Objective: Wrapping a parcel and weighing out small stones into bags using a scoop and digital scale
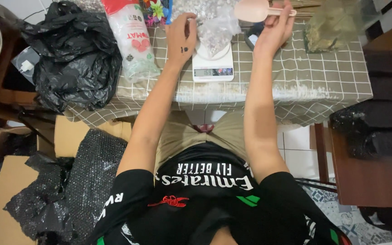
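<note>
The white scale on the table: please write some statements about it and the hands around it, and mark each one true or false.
1. The right hand holds a pale pink spoon. True.
2. A clear plastic bag sits on the white scale. True.
3. The left hand holds a knife. False: it touches the clear bag and holds no tool.
4. The scale stands on bare wood. False: it stands on a grey checked tablecloth.
5. A black plastic bag lies to the right of the scale. False: it lies at the left end of the table.
</note>
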